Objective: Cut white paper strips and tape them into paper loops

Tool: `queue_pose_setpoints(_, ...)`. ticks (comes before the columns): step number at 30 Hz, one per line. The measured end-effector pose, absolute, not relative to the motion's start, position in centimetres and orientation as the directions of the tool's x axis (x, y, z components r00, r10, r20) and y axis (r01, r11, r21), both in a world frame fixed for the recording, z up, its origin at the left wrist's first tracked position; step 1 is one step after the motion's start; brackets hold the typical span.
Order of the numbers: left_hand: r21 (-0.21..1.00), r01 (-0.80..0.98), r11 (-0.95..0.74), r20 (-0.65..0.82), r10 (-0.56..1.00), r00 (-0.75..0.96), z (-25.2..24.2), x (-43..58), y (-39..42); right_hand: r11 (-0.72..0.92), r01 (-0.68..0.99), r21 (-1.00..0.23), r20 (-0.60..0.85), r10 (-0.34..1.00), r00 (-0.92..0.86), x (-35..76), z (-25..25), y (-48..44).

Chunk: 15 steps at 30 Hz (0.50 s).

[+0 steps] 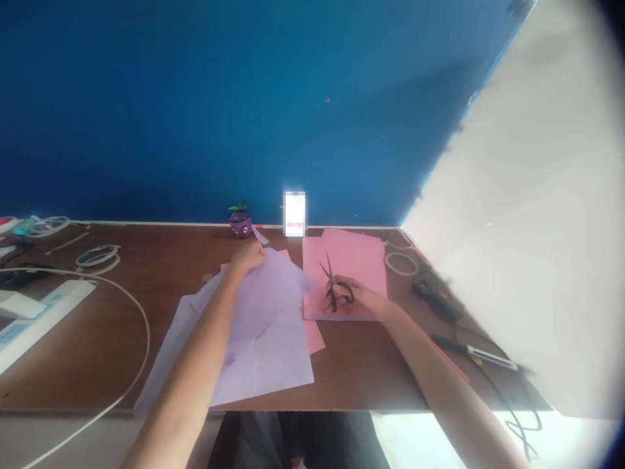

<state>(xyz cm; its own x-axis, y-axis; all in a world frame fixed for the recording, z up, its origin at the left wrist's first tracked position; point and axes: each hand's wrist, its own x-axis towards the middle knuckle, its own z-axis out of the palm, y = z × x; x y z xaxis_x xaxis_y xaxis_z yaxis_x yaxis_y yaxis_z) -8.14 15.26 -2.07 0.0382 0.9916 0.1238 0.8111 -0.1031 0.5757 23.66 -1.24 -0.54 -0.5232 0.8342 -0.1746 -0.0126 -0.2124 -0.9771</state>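
Observation:
My left hand (250, 255) is closed at the far edge of a purple sheet of paper (273, 293), which is lifted and creased. Beneath it lies a paler lilac sheet (273, 378), with bits of pink paper (315, 339) peeking out. In my right hand (359, 296) is a pair of scissors (339, 286) with black handles. Their blades point away from me and stand slightly apart, above a stack of pink sheets (361, 257). My right fingertips are partly hidden by the handles.
At the back stand a purple cup (240, 225) and a bright, blurred-out upright rectangle (294, 213). On the right are a tape roll (401, 264), a dark corded tool (434, 293) and a pen-like tool (473, 352). A power strip (53, 312) and white cable (146, 326) lie left.

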Motion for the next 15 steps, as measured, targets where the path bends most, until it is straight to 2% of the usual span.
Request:
queue_pose_setpoints(3, 0.502, 0.865, 0.0, 0.091, 0.994, -0.052, -2.9, -7.0, 15.0, -0.266, 0.0, -0.964, -0.217, 0.787, -0.578, 23.9, -0.6, -1.2)
queue_pose_setpoints(6, 0.48, 0.877, 0.021, 0.165, 0.98, -0.114, -3.6, -6.0, 14.6, -0.299, 0.005, -0.954, -0.238, 0.749, -0.618, 24.2, -0.7, -1.1)
queue_pose_setpoints(10, 0.528, 0.849, -0.011, 0.257, 0.955, -0.148, -4.1, -5.4, 14.2, -0.308, 0.07, -0.949, -0.273, 0.687, -0.673, 24.7, -1.1, -0.9)
queue_pose_setpoints(15, 0.645, 0.758, -0.1, 0.346, 0.922, -0.172, -4.5, -6.2, 14.6, -0.297, 0.128, -0.946, -0.3, 0.656, -0.692, 25.1, -1.1, -0.9)
